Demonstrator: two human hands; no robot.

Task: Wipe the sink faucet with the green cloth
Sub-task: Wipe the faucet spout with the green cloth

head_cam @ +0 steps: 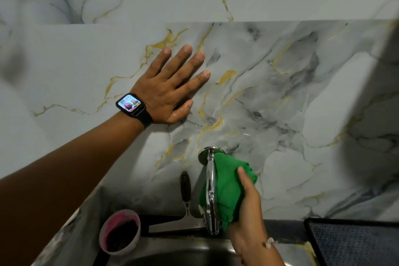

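Observation:
A chrome faucet (210, 192) juts out from the marble wall above the steel sink (185, 252). The green cloth (226, 190) is wrapped against the faucet's right side, from near its wall flange down to the spout. My right hand (248, 211) grips the cloth and presses it on the faucet, thumb on top. My left hand (170, 86), with a smartwatch on the wrist, lies flat on the wall above and left of the faucet, fingers spread, holding nothing.
A round tub with pink residue (119, 231) stands at the sink's back left corner. A scraper with a dark handle (185, 198) leans on the wall just left of the faucet. A dark mat (354, 242) lies at the right.

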